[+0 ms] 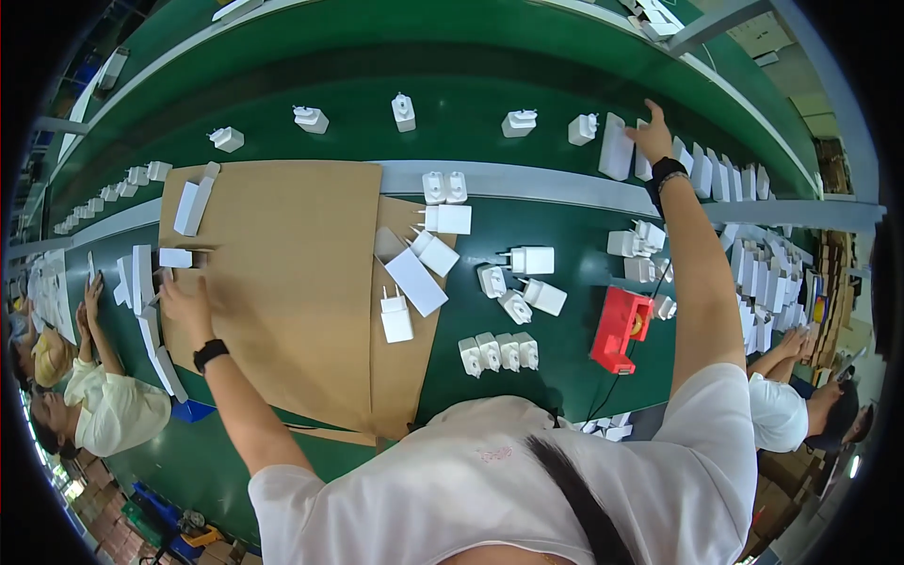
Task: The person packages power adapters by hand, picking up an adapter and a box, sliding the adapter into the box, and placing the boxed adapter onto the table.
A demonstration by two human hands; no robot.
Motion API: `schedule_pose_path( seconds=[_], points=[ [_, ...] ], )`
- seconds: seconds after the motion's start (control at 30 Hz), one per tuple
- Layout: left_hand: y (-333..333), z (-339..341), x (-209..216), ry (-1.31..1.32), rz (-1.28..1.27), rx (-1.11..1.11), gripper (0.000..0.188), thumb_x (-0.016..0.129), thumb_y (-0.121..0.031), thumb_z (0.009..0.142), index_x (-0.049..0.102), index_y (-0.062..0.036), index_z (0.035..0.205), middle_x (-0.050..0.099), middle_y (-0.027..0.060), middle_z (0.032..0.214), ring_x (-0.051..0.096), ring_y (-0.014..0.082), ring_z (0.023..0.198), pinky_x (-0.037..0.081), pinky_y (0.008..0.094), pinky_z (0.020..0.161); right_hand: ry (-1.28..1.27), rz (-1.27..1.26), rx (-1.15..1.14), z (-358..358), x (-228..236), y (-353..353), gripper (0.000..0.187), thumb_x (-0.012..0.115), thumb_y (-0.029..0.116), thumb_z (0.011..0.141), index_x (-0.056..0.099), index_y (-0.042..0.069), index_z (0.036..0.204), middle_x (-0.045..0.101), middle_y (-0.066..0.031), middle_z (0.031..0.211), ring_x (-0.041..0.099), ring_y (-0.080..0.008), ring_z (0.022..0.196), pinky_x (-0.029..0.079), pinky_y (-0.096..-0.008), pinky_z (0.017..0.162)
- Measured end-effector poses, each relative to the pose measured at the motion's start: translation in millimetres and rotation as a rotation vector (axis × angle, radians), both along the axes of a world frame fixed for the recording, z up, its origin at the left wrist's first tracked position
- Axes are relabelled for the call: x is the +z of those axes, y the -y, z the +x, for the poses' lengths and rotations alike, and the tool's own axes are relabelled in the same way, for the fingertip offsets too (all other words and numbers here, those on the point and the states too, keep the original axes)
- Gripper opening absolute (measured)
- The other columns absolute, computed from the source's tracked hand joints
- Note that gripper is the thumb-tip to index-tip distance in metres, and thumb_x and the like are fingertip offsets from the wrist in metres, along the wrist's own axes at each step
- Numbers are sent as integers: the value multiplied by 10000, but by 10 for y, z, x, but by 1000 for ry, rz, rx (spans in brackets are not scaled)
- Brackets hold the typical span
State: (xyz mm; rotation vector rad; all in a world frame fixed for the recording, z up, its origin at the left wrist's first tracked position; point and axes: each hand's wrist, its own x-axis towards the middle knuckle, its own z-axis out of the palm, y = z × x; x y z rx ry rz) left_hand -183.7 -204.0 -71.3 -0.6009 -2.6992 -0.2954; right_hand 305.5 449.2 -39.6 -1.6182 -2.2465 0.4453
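My left hand is at the left edge of a brown cardboard sheet, its fingers apart. Just beyond its fingertips lies a small white box; whether they touch is unclear. White cartons form a line beside that hand. My right hand reaches to the far right with the index finger stretched out and the thumb apart. Below it stands a narrow white carton, partly covered by the hand, next to a larger white carton. White plug chargers lie on and beside the cardboard.
The cardboard sheet covers the bench's left part. A red holder with a cable stands to the right. Spaced chargers sit on the green belt behind a grey rail. Co-workers sit at both sides.
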Motion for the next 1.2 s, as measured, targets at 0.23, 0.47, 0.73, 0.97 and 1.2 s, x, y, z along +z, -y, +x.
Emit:
schedule_pose_path(
  seconds=[0.23,0.47,0.73,0.97,1.2],
  points=[
    [700,-973,-249,320,232,-130,629,663,-182,734,390,-56,1287,562,166,1141,537,293,1065,431,366,891,42,-219,442,-605,-313,286,558,723,223,682,540,46,1179,593,-179,1059,578,-238,980,473,-347,815],
    [-94,-826,-90,120,158,9,273,587,-75,669,550,-25,935,586,205,949,541,406,917,444,449,786,-145,-110,406,-288,-99,526,552,673,102,663,496,56,1183,598,-126,996,593,-203,878,472,-296,774],
    [142,-416,405,-28,-238,-289,276,695,-94,589,600,-83,848,591,155,900,542,356,929,437,441,768,-570,-613,450,-131,1322,1984,389,554,13,778,448,-6,1151,558,-82,1024,560,-161,913,425,-254,827],
    [-840,2055,1241,866,404,-470,534,720,-95,701,506,-50,1188,621,168,1018,614,288,933,476,333,824,-858,-1138,486,-400,1738,3229,558,573,42,806,313,41,1299,541,-124,1068,599,-243,932,538,-377,743],
    [-1161,3192,1525,975,513,-572,561,725,-81,689,465,-92,1186,592,197,980,589,332,893,471,378,769,-572,-405,941,-248,1760,3369,432,704,3,694,530,57,1086,593,-72,958,580,-158,825,467,-260,709]
  ],
)
